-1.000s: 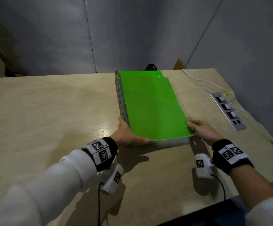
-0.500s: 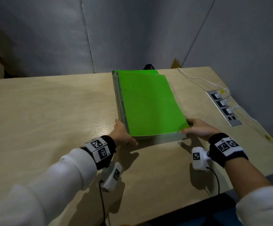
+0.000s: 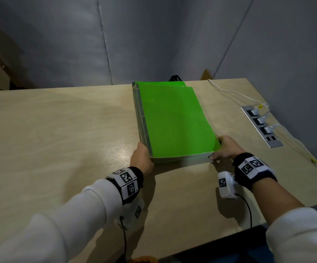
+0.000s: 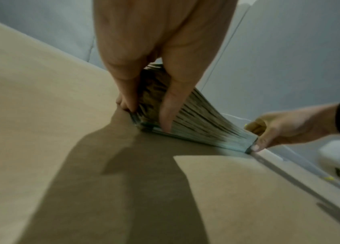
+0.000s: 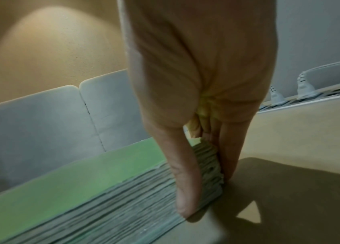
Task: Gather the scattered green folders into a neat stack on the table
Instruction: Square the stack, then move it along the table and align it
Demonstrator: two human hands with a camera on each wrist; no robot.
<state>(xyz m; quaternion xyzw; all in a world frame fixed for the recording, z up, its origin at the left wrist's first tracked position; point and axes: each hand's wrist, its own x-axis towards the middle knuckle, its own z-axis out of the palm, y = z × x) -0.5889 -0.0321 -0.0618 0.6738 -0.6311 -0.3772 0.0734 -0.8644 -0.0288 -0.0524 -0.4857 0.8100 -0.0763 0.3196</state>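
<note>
A thick stack of green folders (image 3: 172,120) lies on the wooden table (image 3: 59,139), right of centre. The top folder sits slightly short of the one below at the far end. My left hand (image 3: 141,158) is at the stack's near left corner. In the left wrist view the left hand (image 4: 146,117) has straight fingers along the left side and the thumb against the near edge of the stack (image 4: 196,118). My right hand (image 3: 226,149) presses the near right corner. In the right wrist view the right hand (image 5: 204,194) has its thumb on the near edge of the stack (image 5: 102,206) and its fingers on the right side.
A metal power strip (image 3: 262,126) with white plugs and cables (image 3: 235,93) is set into the table at the right. Grey padded walls stand close behind and to the right. A small black object (image 3: 175,78) shows behind the table's far edge.
My left thumb has come off the top cover and now lies against the near edge. Both hands stay at the near corners, and the stack has hardly shifted.
</note>
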